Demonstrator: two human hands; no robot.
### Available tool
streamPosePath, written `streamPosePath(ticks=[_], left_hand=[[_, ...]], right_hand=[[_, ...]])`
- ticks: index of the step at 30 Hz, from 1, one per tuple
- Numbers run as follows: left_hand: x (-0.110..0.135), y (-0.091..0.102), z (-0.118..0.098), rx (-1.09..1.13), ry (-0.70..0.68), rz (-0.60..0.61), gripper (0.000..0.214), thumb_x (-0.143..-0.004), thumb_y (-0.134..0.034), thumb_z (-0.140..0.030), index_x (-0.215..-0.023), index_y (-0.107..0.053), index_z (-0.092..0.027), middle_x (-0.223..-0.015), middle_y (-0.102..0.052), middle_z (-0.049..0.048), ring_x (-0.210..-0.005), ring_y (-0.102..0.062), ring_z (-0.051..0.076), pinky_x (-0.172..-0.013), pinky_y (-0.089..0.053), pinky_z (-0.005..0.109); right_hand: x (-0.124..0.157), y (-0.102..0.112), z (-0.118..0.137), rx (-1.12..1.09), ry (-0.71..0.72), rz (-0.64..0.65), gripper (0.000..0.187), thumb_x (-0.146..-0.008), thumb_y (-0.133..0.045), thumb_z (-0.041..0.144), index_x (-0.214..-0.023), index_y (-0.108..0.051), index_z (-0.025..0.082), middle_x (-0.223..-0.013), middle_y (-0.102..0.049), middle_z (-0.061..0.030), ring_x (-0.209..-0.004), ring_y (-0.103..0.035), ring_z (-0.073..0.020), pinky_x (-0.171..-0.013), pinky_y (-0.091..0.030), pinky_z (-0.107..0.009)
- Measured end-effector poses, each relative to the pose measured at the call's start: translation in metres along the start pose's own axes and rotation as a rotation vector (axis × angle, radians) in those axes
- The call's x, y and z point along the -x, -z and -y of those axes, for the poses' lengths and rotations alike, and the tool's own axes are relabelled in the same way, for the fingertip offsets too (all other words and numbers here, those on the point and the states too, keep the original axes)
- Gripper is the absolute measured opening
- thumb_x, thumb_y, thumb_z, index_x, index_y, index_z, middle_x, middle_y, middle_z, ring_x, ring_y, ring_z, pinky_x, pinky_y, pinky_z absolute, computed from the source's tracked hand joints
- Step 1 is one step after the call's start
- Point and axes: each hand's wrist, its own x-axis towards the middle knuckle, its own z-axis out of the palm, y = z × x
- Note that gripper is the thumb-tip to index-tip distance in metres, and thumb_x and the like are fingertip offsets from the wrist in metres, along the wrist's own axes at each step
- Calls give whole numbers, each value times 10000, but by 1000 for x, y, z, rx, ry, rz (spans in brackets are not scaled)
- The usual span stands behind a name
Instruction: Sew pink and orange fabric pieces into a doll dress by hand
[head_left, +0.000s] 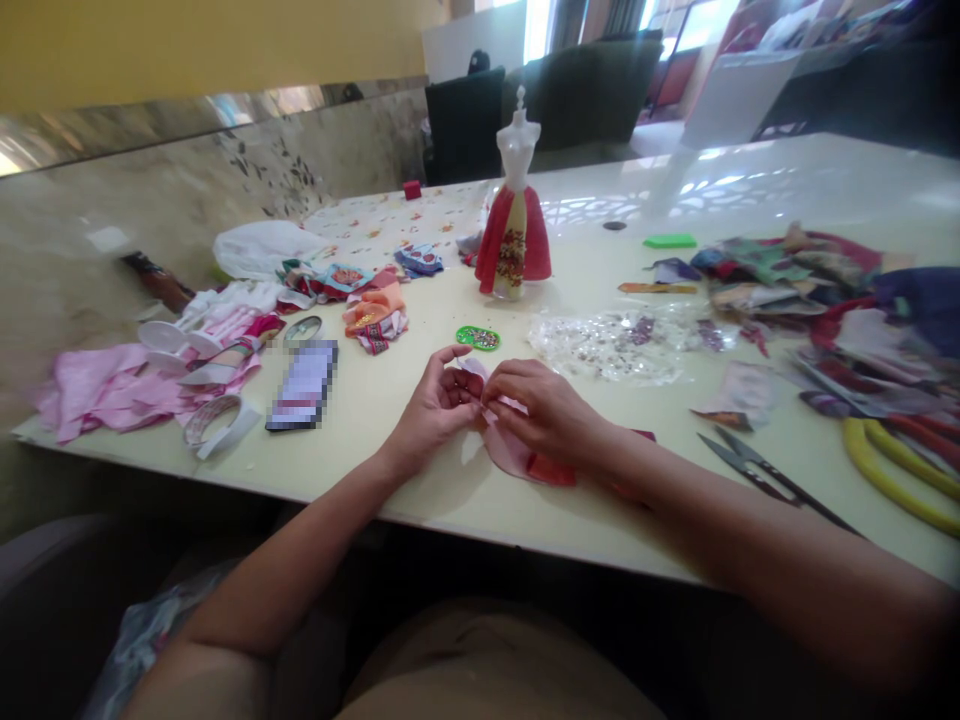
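Pink fabric piece (pixel 510 450) gripped between left hand (pixel 437 402) and right hand (pixel 544 408), fingers of both closed on it, lower part lying on the cream worktop (pixel 405 480) by the near edge. Small scissors (pixel 772 475) left to the right, near edge. Green beaded disc (pixel 478 338) placed just beyond the hands. Dress form (pixel 516 150) in red-and-gold dress stood upright further back, centre. Fabric scraps (pixel 780 285) heaped at right.
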Motion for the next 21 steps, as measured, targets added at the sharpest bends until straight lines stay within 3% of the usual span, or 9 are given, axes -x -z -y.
streamPosePath(ticks=[10,21], left_hand=[[0,-2,-2,-60,-42,28,656,-728,-774,-146,-1284,-439,-236,-926,-581,1,-864,-570,120,-778,-488,237],[0,-2,-2,31,26,18,624,-724,-732,-103,-1265,-451,-237,-928,-570,-6,-826,-568,113,-739,-518,230]], right_hand=[[0,-3,0,91,4,4,148,-938,-526,195,-809,-592,169,-836,-638,-70,-819,-574,-193,-808,-429,-339],[1,-4,-2,91,-17,-6,140,-930,-550,188,-795,-584,176,-810,-632,-55,-775,-557,-173,-768,-423,-314]])
